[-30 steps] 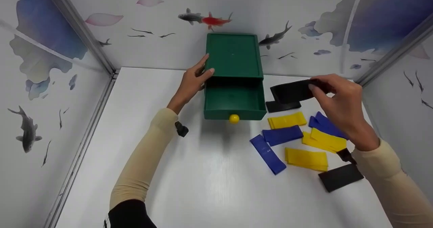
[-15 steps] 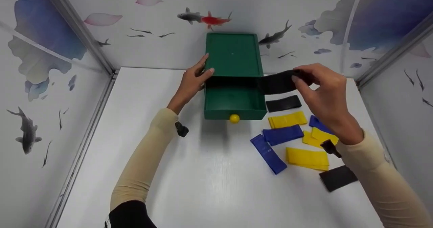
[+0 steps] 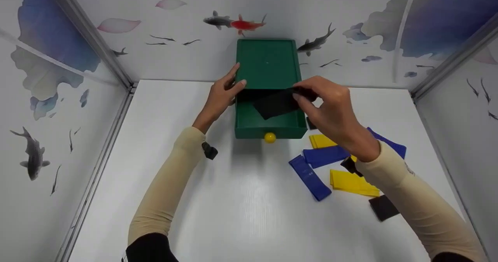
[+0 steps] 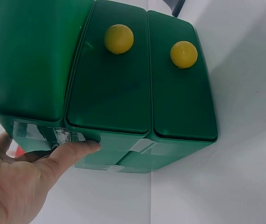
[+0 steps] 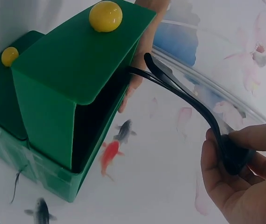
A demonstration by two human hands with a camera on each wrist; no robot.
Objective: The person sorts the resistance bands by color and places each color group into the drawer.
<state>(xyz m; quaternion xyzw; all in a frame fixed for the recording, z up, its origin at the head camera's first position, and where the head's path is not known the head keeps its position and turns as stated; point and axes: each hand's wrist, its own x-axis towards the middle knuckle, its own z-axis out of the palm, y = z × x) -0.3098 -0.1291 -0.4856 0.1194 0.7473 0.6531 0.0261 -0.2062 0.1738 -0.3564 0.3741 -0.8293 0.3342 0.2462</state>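
A green drawer cabinet (image 3: 268,63) stands against the back wall, its top drawer (image 3: 249,118) pulled out by a yellow knob (image 3: 270,138). My right hand (image 3: 330,106) pinches a black resistance band (image 3: 274,104) by one end. The band's free end hangs over the drawer; the right wrist view shows it as a folded loop (image 5: 189,97). My left hand (image 3: 221,96) rests against the cabinet's left side with extended fingers. Seen from the left wrist, its thumb (image 4: 74,154) lies along the side, below two closed drawer fronts (image 4: 111,88) with yellow knobs.
Right of the cabinet lie more bands on the white table (image 3: 241,215): blue bands (image 3: 310,177), yellow bands (image 3: 354,182) and a black band (image 3: 383,207), some partly hidden by my right arm. White walls with painted fish enclose the table.
My right hand has carried the black band leftward from above the other bands to over the pulled-out drawer. The left hand has stayed on the cabinet's side.
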